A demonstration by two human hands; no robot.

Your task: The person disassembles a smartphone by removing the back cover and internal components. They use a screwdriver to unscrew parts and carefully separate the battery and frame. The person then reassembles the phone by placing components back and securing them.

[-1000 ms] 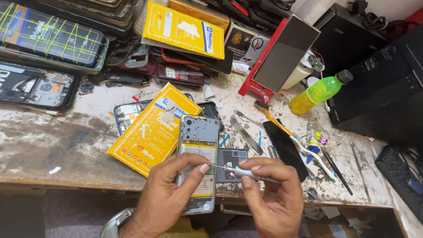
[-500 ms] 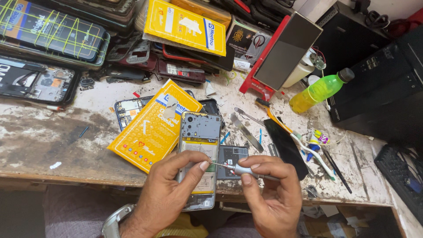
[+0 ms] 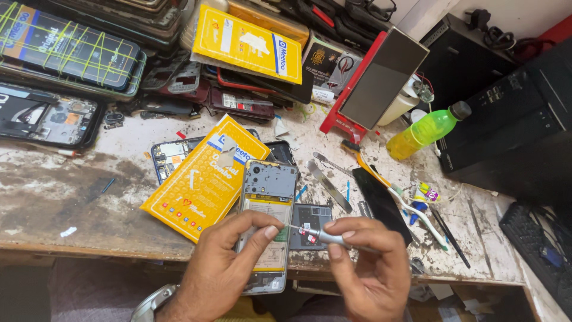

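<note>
An opened smartphone [image 3: 268,203], back cover off, grey frame and pale battery showing, lies over the table's front edge. My left hand [image 3: 226,268] grips its lower half, thumb pressed on the battery. My right hand [image 3: 366,262] pinches a small silver-handled screwdriver [image 3: 325,237], tip pointing left at the phone's right edge near my left thumb. A wristwatch [image 3: 152,304] sits on my left wrist.
A yellow flat package [image 3: 199,179] lies left of the phone, a small dark board [image 3: 310,217] and metal pry tools [image 3: 330,185] to its right. A black phone panel [image 3: 381,206], toothbrush [image 3: 399,200], green bottle [image 3: 426,131], red stand with screen [image 3: 369,83] and stacked parts [image 3: 71,53] crowd the table.
The view has shifted slightly. My right hand has brought the screwdriver tip a little closer to the phone's right edge. My left hand keeps its hold.
</note>
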